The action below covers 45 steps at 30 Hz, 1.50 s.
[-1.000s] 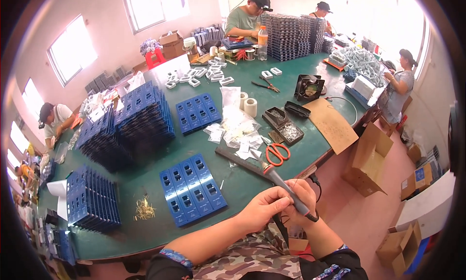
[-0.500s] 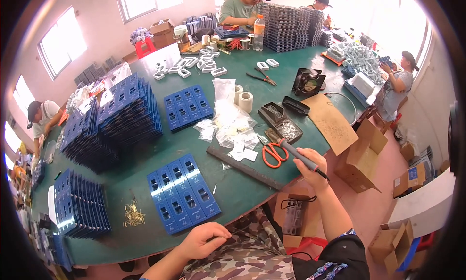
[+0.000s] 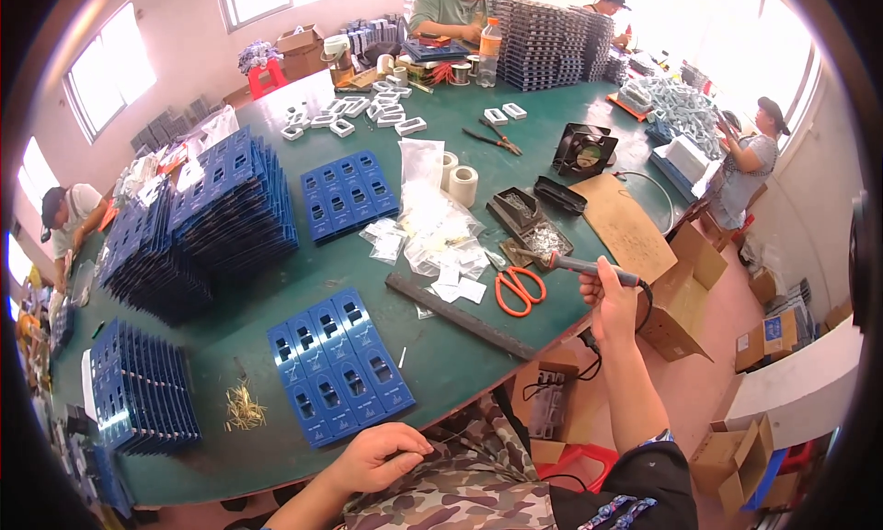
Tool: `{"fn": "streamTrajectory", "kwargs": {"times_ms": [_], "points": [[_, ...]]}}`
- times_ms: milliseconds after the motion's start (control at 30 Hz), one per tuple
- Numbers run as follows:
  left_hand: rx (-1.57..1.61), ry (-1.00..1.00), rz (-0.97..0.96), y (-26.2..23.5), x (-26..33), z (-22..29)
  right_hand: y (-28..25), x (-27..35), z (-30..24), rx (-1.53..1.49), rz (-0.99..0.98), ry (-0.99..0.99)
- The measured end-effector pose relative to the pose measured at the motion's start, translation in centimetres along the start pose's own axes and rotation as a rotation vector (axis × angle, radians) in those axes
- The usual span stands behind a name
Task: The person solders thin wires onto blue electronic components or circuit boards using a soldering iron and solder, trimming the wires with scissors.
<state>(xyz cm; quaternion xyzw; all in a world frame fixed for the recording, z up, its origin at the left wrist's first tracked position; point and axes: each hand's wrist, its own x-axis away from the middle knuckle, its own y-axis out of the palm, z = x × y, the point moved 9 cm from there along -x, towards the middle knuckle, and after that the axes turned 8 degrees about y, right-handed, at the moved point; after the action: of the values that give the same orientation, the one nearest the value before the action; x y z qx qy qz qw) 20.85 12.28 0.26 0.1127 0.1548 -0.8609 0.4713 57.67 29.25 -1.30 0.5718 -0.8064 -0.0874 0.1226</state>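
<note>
My right hand [image 3: 611, 302] grips a soldering iron [image 3: 589, 267] by its grey handle, beyond the table's right front edge. Its tip points left, above a small metal holder [image 3: 517, 252] beside the parts box. Close to the iron lie orange-handled scissors [image 3: 520, 291]. Low over my lap, my left hand [image 3: 382, 455] is closed with fingers curled together; what they pinch, if anything, is too fine to make out. Just beyond it a blue panel of joined circuit boards [image 3: 338, 366] with rectangular cutouts lies flat on the green table [image 3: 478, 383].
Stacks of blue panels [image 3: 225, 199] fill the left side. A dark bar [image 3: 455, 316], plastic bags [image 3: 437, 231], tape rolls [image 3: 463, 186], a parts box [image 3: 531, 225] and a fan [image 3: 584, 150] lie ahead. Brass-coloured pins [image 3: 245, 406] lie near left. Several people sit around the table.
My right hand has turned the soldering iron flatter, its tip now by the small holder, and shifted slightly right. My left hand stays almost where it was. The view has shifted slightly.
</note>
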Motion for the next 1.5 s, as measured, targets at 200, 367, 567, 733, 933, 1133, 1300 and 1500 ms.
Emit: {"fn": "streamTrajectory", "kwargs": {"times_ms": [200,367,567,733,933,1133,1300,1500], "points": [[-0.006,0.014,0.006,0.1,-0.2,0.3,1.6,-0.4,-1.2,0.144,0.103,-0.043],[0.002,0.034,-0.002,0.0,-0.3,0.5,-0.2,1.0,-3.2,0.296,0.135,-0.06],[0.001,0.052,-0.015,0.1,0.0,0.7,1.0,6.3,-6.4,0.547,-0.118,-0.535],[-0.002,0.059,-0.025,0.1,0.0,0.7,4.3,7.8,-6.3,0.729,-0.34,-0.736],[0.023,0.047,-0.018,0.2,0.1,0.5,8.1,7.7,-4.4,1.154,-0.566,-0.91],[0.03,0.048,-0.015,0.0,0.1,0.4,8.8,9.1,-4.2,1.371,-0.737,-0.967],[0.062,0.07,-0.004,0.0,0.3,0.4,4.8,12.9,-7.3,0.683,-0.524,-0.837],[0.185,0.022,0.04,0.1,1.5,0.1,3.1,14.5,-7.2,0.18,-0.521,-0.636]]}}
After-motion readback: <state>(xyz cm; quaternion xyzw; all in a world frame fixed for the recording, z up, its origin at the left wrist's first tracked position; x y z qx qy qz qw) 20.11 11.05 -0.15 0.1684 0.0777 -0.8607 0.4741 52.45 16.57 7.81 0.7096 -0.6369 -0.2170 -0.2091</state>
